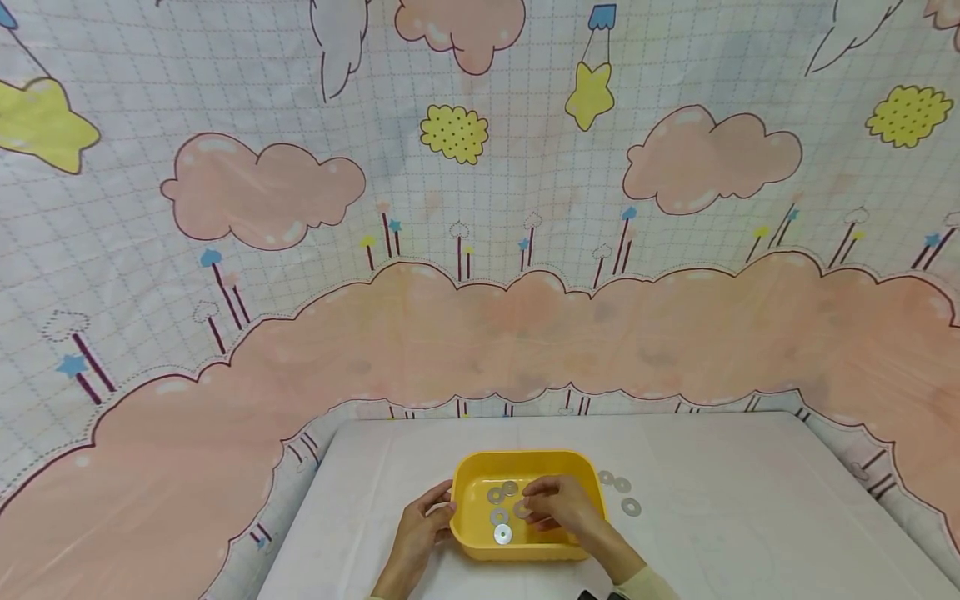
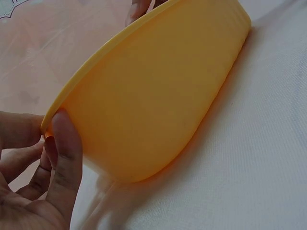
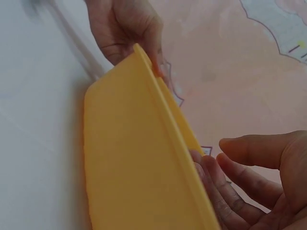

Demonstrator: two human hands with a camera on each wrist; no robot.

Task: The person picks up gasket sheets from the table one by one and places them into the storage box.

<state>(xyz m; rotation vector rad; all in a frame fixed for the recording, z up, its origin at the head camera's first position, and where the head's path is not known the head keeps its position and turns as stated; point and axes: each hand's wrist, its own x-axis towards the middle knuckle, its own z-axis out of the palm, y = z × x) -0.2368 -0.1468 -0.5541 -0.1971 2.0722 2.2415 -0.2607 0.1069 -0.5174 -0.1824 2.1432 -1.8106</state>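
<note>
Tray [image 1: 480, 552]: 1, yellow, on the white table [image 1: 712, 500], between my hands. 
Washers [image 1: 498, 538]: 5 in sight, lying on the tray's floor; the nearest is shinier, with a smaller hole. 
Outer washers [image 1: 636, 509]: 3, flat on the table to the right, 2 of them close together at the far side. 
My left hand [image 1: 422, 527]: clamped on the left rim, thumb against the outer wall. 
My right hand [image 1: 566, 507]: inside the tray, right of middle, beside 1 washer; thumb and forefinger apart, nothing visible between them. Contact at my lower fingertips I cannot tell. 
Hazards, my judgement: thin washers may skid under a fingertip that presses sideways; a wrist bump on the right wall could shove the tray into the outer washers; a slack left hold would worsen either. 
Orientation: tray's long axis left to right, mouth up; washers round, without long axis.
</note>
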